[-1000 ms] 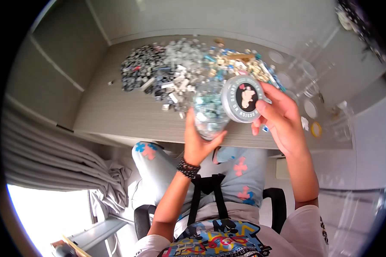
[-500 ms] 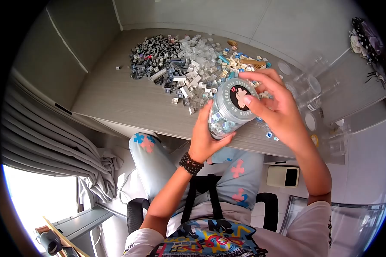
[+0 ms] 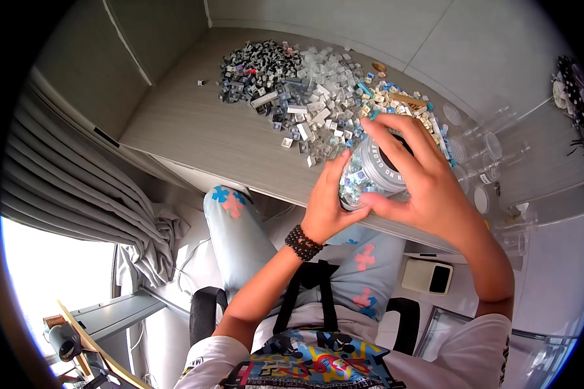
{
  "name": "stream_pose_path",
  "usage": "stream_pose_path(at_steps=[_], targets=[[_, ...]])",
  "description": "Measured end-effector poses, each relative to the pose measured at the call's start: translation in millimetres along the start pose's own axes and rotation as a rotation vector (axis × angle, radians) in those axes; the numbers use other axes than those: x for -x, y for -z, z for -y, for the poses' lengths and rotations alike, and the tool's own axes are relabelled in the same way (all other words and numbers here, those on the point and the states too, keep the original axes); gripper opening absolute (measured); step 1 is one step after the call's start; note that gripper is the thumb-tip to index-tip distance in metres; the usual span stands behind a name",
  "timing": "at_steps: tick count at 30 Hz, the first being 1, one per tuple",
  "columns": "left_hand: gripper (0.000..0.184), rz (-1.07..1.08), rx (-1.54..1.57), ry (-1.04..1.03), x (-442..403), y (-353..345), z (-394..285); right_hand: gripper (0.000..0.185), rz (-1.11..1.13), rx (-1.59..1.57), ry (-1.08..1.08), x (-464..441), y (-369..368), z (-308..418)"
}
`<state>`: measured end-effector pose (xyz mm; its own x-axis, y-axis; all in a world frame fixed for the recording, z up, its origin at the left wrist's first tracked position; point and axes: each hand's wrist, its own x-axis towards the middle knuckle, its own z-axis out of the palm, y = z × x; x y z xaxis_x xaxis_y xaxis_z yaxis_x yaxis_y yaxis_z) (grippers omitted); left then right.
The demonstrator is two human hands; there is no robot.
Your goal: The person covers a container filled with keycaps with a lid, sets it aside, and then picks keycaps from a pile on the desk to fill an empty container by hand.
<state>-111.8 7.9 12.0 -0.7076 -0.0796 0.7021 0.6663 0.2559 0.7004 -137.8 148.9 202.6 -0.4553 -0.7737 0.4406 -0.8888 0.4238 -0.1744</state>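
A clear plastic jar (image 3: 352, 186) full of small blue and white keycaps is held over the desk's front edge. My left hand (image 3: 326, 206) is closed around its near left side. Across the jar's pale lid (image 3: 374, 157), which carries a dark round label, the fingers of my right hand (image 3: 425, 181) are curled. The right thumb rests low on the jar, close to my left thumb. Behind the jar lies a heap of loose keycaps, with black ones (image 3: 256, 61), clear and white ones (image 3: 324, 87) and cream ones (image 3: 386, 97).
Several clear empty containers (image 3: 492, 146) and round lids (image 3: 452, 115) stand or lie at the desk's right. The bare wood desk (image 3: 182, 123) stretches left of the heap. A grey curtain (image 3: 78, 175) hangs at left, and a cream box (image 3: 427, 276) sits below the desk.
My right hand has gone from touching the lid's top with its thumb to wrapping over the lid, thumb down at the jar's side. The view has shifted, and the jar appears farther right.
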Motion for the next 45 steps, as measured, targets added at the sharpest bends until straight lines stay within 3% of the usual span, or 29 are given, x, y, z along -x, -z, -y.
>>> stream_pose_path(at_steps=[6,8,12,14,16,18,19,22,23,26,29,32,34,35,36,38,41,45], targets=[[0.103,0.066,0.073,0.083,-5,1,-4,0.06,-0.207,0.145,-0.117,9,-22,12],[0.103,0.073,0.075,0.107,-5,2,-6,0.06,-0.202,0.143,-0.114,6,-17,7],[0.107,0.131,0.073,0.091,-5,4,0,0.054,0.0,-0.204,-0.236,-5,0,-14],[0.108,0.163,0.102,0.116,-8,9,-2,0.048,-0.036,-0.241,0.059,-6,-9,-31],[0.103,0.138,0.153,0.177,-11,10,-9,0.043,-0.057,-0.257,0.083,-5,-14,-22],[0.103,0.117,0.096,0.16,-5,5,-8,0.044,-0.255,-0.081,-0.187,0,-26,2],[0.104,0.077,0.053,0.134,0,2,-8,0.05,-0.335,0.097,-0.163,1,-33,5],[0.105,0.037,0.008,0.075,-1,4,-7,0.062,-0.146,0.277,-0.209,-1,-12,16],[0.105,0.06,0.036,0.084,-4,7,-8,0.07,-0.086,0.205,-0.18,0,3,-1],[0.108,0.122,0.08,0.103,-7,18,-1,0.066,0.02,-0.175,-0.268,-13,33,-23],[0.107,0.24,0.284,0.194,-10,25,6,0.048,-0.258,-0.655,0.013,-27,9,-28],[0.106,0.206,0.347,0.234,-13,22,0,0.033,-0.087,-0.418,0.204,-19,-24,-40],[0.106,0.155,0.229,0.198,-6,12,-6,0.028,-0.319,-0.234,0.06,-10,-40,-29],[0.105,0.02,0.044,0.118,-3,3,-10,0.037,-0.44,-0.029,0.039,-10,-49,-18],[0.104,-0.117,-0.147,0.035,0,-3,-13,0.037,-0.446,-0.048,0.062,-11,-52,-3],[0.105,-0.2,-0.261,-0.015,9,-14,-9,0.058,-0.421,0.348,-0.293,-11,-47,32],[0.106,-0.061,-0.133,-0.025,7,-4,-17,0.087,-0.042,0.191,-0.642,-12,-1,50],[0.108,0.098,0.027,0.026,2,19,-13,0.072,-0.22,0.058,-0.225,-10,3,0]])
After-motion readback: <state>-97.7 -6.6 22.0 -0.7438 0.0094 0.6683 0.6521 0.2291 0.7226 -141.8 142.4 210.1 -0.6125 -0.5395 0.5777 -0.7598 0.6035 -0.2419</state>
